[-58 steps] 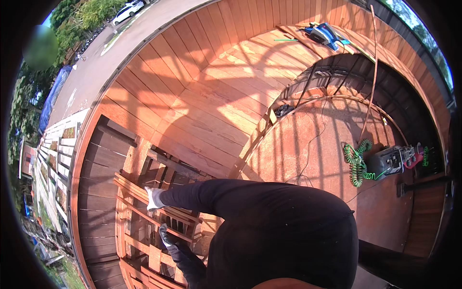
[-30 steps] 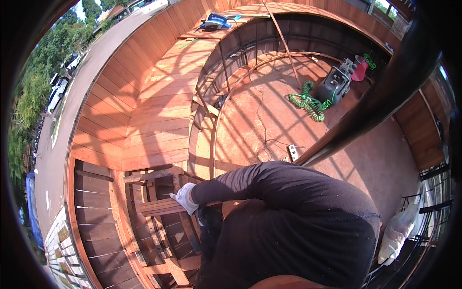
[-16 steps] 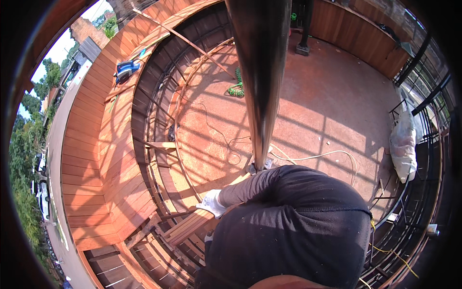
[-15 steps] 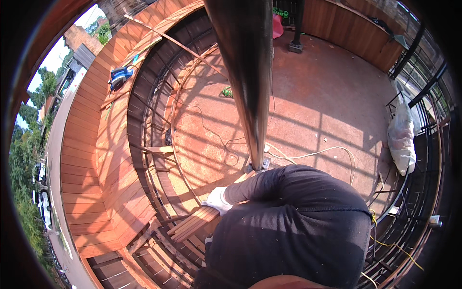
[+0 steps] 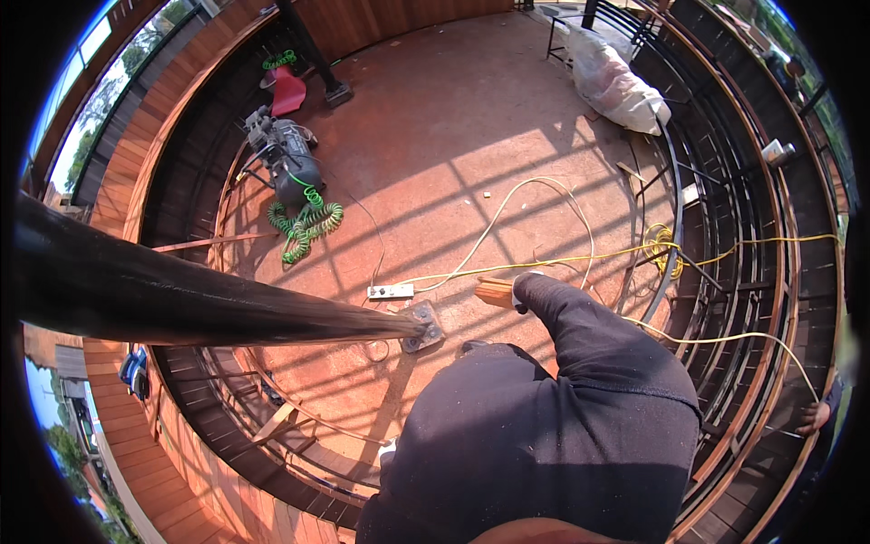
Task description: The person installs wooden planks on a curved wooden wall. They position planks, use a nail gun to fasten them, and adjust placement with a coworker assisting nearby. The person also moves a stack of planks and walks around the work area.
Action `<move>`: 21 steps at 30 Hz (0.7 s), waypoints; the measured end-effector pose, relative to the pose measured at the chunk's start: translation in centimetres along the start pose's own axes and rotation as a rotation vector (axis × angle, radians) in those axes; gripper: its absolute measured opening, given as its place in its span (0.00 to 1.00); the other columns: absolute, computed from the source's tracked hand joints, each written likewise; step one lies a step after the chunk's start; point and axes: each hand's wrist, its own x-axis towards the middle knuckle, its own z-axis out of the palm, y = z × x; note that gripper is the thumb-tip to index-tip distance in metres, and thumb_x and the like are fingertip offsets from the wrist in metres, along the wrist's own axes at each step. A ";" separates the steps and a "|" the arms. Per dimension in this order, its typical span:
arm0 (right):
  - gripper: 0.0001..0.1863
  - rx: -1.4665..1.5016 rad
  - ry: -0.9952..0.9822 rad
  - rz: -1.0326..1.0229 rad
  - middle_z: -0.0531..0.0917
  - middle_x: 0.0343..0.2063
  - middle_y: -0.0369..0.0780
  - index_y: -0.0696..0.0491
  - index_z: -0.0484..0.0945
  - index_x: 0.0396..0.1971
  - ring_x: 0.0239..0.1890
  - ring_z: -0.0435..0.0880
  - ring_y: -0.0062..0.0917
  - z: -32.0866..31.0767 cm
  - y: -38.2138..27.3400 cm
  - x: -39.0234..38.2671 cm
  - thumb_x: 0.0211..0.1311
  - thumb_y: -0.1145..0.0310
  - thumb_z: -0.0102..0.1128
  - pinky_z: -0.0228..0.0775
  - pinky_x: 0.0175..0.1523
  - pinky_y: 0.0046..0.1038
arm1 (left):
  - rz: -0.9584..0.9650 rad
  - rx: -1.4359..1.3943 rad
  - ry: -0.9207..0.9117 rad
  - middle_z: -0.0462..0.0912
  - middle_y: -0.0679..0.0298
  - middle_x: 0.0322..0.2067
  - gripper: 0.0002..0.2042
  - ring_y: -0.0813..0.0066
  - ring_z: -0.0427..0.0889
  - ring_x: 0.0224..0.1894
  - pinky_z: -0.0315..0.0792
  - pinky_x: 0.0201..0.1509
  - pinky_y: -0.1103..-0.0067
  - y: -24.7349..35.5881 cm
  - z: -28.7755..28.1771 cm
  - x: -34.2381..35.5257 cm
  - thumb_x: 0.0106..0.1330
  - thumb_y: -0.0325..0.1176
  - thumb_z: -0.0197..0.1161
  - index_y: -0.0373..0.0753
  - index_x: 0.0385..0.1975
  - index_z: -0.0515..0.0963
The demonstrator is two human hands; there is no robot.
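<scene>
My right arm, in a dark sleeve, reaches out in front of my body. Its white-gloved right hand (image 5: 519,294) is wrapped round a small stack of brown wooden boards (image 5: 494,290); only their far ends show, and my arm and body hide the rest. At the left side of my body, a bit of white glove on my left hand (image 5: 388,451) peeks out, its fingers hidden. Left of the boards, a dark round post (image 5: 227,295) slants in from the left, its bolted base plate (image 5: 422,328) on the floor. A white power strip (image 5: 391,292) lies beyond the plate.
An air compressor (image 5: 285,159) with a coiled green hose (image 5: 308,222) stands at far left. Yellow cable (image 5: 544,264) crosses the red floor. A white sack (image 5: 612,77) leans at far right. Curved bench framing (image 5: 725,236) surrounds me. Another person's hand (image 5: 813,418) rests at the right edge.
My view has swung to the right, bringing the compressor and power strip into sight. The right hand, still on the boards, now reaches forward instead of across to the left.
</scene>
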 end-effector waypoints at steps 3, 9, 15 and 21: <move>0.20 0.356 -0.054 0.216 0.86 0.43 0.43 0.48 0.84 0.43 0.46 0.85 0.36 5.2 5.7 0.5 0.48 0.58 0.67 0.76 0.51 0.37 | 0.040 0.186 -0.110 0.74 0.62 0.35 0.12 0.69 0.74 0.35 0.68 0.35 0.72 3.7 -0.9 3.6 0.65 0.40 0.56 0.42 0.42 0.69; 0.33 0.761 0.071 0.395 0.84 0.45 0.47 0.50 0.83 0.47 0.47 0.85 0.37 20.4 8.6 -1.7 0.36 0.50 0.72 0.77 0.51 0.35 | 0.089 0.498 -0.290 0.74 0.62 0.33 0.10 0.69 0.74 0.34 0.67 0.33 0.73 10.1 0.7 10.4 0.65 0.40 0.55 0.42 0.40 0.70; 0.34 0.878 0.023 0.314 0.82 0.46 0.52 0.54 0.81 0.49 0.49 0.82 0.40 33.1 4.1 -3.6 0.45 0.46 0.60 0.74 0.54 0.35 | 0.141 0.782 -0.457 0.74 0.63 0.32 0.09 0.69 0.74 0.32 0.66 0.32 0.73 15.6 7.3 14.8 0.65 0.40 0.55 0.43 0.38 0.70; 0.27 1.252 0.026 0.524 0.80 0.51 0.52 0.56 0.79 0.50 0.54 0.80 0.41 36.7 1.1 -2.9 0.52 0.56 0.56 0.71 0.58 0.41 | 0.247 1.127 -0.643 0.74 0.63 0.30 0.08 0.69 0.74 0.31 0.66 0.30 0.73 22.6 18.1 16.7 0.65 0.40 0.54 0.43 0.35 0.70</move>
